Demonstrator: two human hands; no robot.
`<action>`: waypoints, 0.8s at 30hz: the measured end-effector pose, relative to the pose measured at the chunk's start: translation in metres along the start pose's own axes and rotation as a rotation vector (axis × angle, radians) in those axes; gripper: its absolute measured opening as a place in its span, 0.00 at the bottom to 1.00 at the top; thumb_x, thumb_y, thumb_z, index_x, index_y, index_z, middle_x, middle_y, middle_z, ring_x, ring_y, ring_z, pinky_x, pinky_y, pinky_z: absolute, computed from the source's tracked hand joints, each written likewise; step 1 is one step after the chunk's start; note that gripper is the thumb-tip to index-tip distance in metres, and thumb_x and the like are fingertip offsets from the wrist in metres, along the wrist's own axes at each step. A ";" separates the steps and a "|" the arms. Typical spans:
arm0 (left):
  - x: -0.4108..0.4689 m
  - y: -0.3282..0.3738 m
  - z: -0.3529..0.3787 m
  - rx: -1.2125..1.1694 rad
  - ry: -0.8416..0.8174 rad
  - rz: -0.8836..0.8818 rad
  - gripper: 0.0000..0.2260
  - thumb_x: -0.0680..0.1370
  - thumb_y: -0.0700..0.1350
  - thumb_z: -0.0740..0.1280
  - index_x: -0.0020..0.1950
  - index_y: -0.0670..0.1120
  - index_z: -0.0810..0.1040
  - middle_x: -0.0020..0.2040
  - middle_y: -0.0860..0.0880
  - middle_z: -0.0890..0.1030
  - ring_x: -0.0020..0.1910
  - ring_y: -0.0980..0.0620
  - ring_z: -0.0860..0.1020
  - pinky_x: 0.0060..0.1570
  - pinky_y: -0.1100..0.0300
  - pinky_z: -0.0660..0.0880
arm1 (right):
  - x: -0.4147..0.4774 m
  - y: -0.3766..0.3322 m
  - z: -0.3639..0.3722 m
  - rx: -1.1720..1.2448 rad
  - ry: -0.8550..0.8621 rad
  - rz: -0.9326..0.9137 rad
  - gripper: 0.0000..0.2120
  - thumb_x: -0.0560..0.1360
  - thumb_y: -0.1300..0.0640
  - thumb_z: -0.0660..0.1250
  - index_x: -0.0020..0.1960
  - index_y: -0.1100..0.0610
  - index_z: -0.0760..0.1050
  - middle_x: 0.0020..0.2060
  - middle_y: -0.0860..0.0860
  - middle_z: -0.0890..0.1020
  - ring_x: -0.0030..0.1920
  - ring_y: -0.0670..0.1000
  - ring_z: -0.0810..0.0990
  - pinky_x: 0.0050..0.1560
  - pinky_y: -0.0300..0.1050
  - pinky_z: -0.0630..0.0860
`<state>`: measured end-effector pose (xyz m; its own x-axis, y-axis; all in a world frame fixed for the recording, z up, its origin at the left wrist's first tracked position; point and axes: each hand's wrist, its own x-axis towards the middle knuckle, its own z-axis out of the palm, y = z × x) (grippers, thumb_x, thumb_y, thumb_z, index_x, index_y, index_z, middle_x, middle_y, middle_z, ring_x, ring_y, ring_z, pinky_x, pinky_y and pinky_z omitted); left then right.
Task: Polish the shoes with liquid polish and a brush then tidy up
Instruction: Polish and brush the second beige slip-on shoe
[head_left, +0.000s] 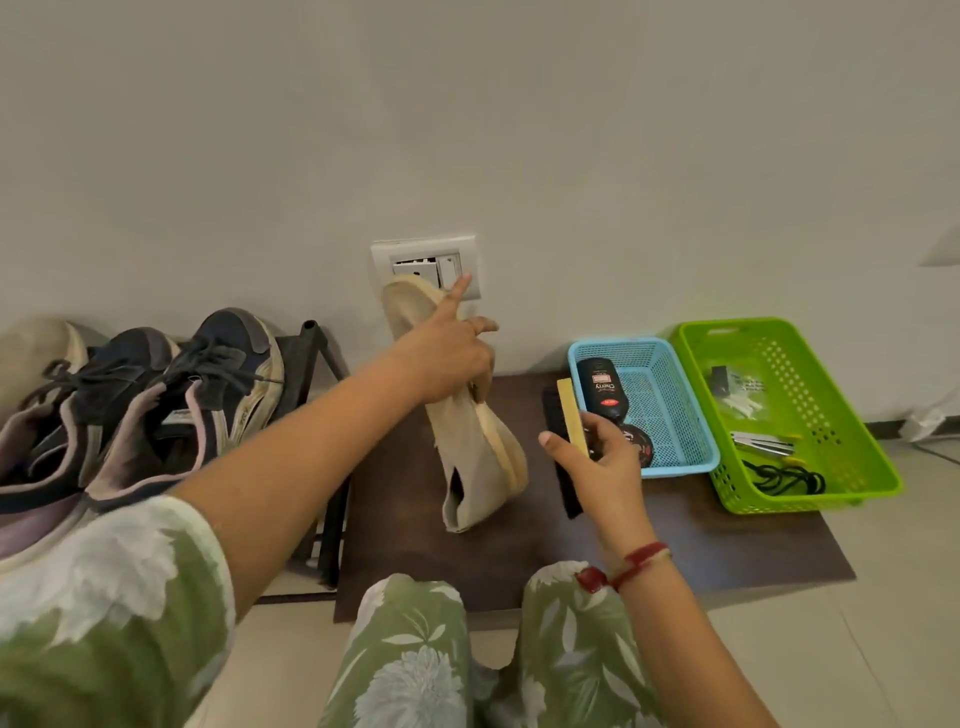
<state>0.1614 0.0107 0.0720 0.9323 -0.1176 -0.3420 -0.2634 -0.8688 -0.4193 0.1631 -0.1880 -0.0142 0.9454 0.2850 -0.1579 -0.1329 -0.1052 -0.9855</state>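
My left arm reaches forward over the brown mat (395, 525). The left hand (447, 358) grips the beige shoe (480, 457) at its middle, with the index finger stretched along it toward the wall. The shoe is tilted, heel low over the mat. My right hand (597, 467) holds the brush (563, 431) upright, just beside the blue basket (691, 452), where the polish bottle (602, 387) lies.
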 end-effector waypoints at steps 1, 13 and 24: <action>0.005 -0.003 -0.003 0.050 -0.014 0.046 0.12 0.78 0.51 0.63 0.60 0.58 0.79 0.68 0.54 0.73 0.77 0.49 0.54 0.66 0.33 0.31 | -0.002 0.000 0.003 0.080 0.002 0.036 0.13 0.70 0.63 0.74 0.53 0.58 0.76 0.38 0.48 0.80 0.35 0.39 0.78 0.38 0.33 0.74; 0.072 0.049 0.007 0.124 -0.022 0.422 0.08 0.72 0.53 0.69 0.50 0.60 0.82 0.78 0.52 0.54 0.76 0.40 0.37 0.67 0.30 0.34 | -0.041 0.065 0.048 0.390 0.208 0.456 0.16 0.72 0.63 0.72 0.58 0.60 0.74 0.47 0.55 0.81 0.46 0.53 0.80 0.56 0.54 0.76; 0.017 0.050 0.104 -0.607 0.246 0.069 0.28 0.70 0.33 0.67 0.69 0.50 0.71 0.68 0.47 0.71 0.64 0.45 0.72 0.62 0.51 0.70 | -0.029 0.078 0.055 0.269 0.065 0.583 0.13 0.74 0.58 0.68 0.57 0.55 0.71 0.45 0.52 0.78 0.46 0.53 0.77 0.52 0.51 0.75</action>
<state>0.1382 0.0148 -0.0421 0.9667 -0.2268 -0.1189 -0.2053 -0.9639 0.1699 0.1091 -0.1523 -0.0899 0.7106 0.1944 -0.6762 -0.6920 0.0199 -0.7216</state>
